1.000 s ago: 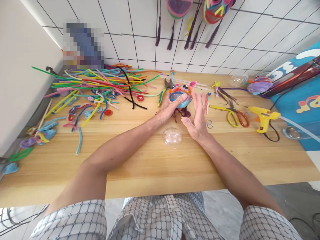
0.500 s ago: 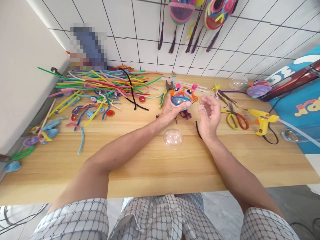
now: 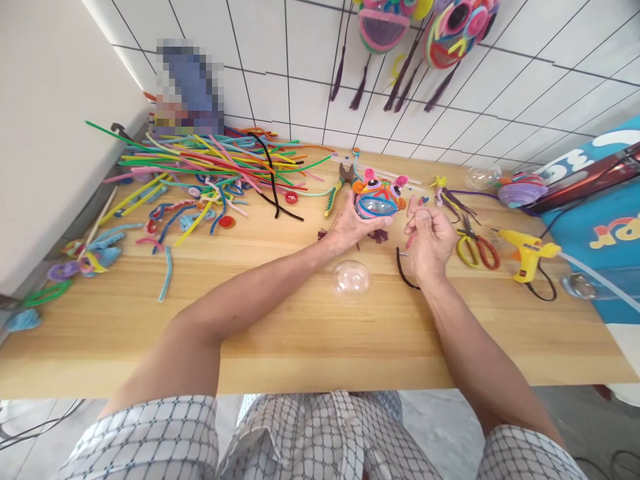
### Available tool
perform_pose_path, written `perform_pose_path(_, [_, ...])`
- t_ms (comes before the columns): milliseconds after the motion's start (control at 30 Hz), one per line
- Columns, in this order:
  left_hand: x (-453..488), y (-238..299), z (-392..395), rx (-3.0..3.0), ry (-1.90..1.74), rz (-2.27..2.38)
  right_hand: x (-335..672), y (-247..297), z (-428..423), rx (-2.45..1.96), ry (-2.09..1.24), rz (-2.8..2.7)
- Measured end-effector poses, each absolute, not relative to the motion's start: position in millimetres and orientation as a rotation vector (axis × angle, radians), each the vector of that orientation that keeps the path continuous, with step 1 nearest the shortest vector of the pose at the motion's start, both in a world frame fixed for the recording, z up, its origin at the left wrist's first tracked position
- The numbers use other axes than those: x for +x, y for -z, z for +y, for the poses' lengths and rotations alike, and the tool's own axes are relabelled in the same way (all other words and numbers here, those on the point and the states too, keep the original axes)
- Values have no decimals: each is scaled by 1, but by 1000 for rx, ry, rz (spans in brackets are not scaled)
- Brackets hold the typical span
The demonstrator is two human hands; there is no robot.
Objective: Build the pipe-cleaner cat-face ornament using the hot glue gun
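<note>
My left hand point(image 3: 347, 223) is wrapped around a clear plastic ball point(image 3: 377, 205) decorated as a face with colourful pipe cleaners, googly eyes and pink ears. Dark purple tassels point(image 3: 379, 235) show beneath it. Just to the right, my right hand point(image 3: 430, 237) is closed in a pinch, with a short bent pink pipe cleaner point(image 3: 414, 207) at its fingertips. Partly behind that wrist lies a curved black pipe cleaner point(image 3: 403, 270). A clear half shell point(image 3: 351, 277) rests on the table in front of the left hand.
Loose pipe cleaners point(image 3: 215, 160) are heaped at the back left. Pliers point(image 3: 340, 188) lie beside the left hand. Scissors point(image 3: 475, 247) and a yellow glue gun point(image 3: 527, 252) lie to the right. Finished face ornaments point(image 3: 457, 30) hang on the tiled wall.
My right hand has gone from loosely cupped to pinched, and the pink pipe cleaner has come into sight. My left hand still holds the decorated ball. The view has shifted slightly.
</note>
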State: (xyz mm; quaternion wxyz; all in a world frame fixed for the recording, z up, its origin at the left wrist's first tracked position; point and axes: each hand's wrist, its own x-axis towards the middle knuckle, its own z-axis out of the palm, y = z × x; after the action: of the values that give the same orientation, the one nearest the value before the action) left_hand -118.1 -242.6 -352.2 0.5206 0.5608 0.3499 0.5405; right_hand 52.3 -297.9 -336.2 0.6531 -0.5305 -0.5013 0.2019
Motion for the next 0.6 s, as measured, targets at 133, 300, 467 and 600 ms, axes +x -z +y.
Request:
perform_pose_path(133, [-120, 348, -244, 1359, -1285, 816, 54, 340, -295, -1177, -481, -1152])
perform_pose_path(300, [-121, 348, -244, 1344, -1260, 814, 59, 346, -291, -1157, -345, -1248])
perform_pose_path(467, [-121, 351, -243, 1352, -1265, 797, 50, 337, -300, -1174, -242, -1343])
perform_pose_path(600, [-120, 353, -243, 1373, -1245, 733, 43, 331, -306, -1220, -339, -1346])
